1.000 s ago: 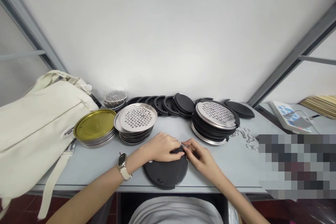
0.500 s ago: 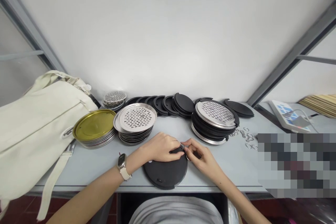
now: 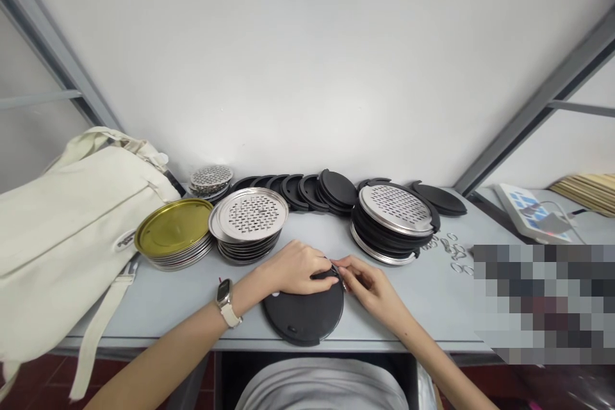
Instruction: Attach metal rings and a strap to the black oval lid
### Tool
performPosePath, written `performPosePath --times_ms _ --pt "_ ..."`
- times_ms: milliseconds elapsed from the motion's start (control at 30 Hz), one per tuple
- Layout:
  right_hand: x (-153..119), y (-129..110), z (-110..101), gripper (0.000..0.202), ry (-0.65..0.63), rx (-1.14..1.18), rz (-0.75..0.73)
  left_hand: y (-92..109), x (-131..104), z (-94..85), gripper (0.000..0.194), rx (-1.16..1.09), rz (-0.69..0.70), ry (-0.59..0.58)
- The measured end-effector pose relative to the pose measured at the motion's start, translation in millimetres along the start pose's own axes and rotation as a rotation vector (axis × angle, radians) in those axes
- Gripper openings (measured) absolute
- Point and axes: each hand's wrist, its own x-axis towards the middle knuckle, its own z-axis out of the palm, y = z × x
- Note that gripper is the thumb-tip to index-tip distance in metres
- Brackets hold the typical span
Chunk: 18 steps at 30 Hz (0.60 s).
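Note:
A black round disc [image 3: 303, 317] lies on the table in front of me, near the front edge. My left hand [image 3: 300, 269] rests over its far part, with thumb and fingers closed on the rim at the upper right. At that same spot my right hand [image 3: 365, 282] pinches a small metal ring [image 3: 344, 287] against the rim. Fingers cover most of the ring, so whether it passes through the disc is hidden.
Behind my hands stand a stack of grater plates [image 3: 250, 218], gold-topped lids [image 3: 175, 230] and black discs with grater plates [image 3: 396, 211]. More black discs [image 3: 339, 189] line the wall. Loose metal rings [image 3: 456, 256] lie right, near a power strip [image 3: 528, 211]. A cream bag [image 3: 86, 224] sits left.
Both hands stay at the disc's rim. My right fingers have shifted slightly around the ring; the disc keeps its place.

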Motion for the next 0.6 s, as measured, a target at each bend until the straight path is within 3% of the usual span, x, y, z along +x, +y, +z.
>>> performPosePath --times_ms 333,600 --pt "-0.3 -6.0 -4.8 0.03 -0.026 -0.106 -0.049 0.6 1.5 -1.1 0.026 -0.025 -0.009 0.005" --pt "-6.7 -1.7 1.3 0.029 0.035 -0.147 -0.03 1.2 2.2 0.1 0.026 -0.035 -0.042 -0.002"
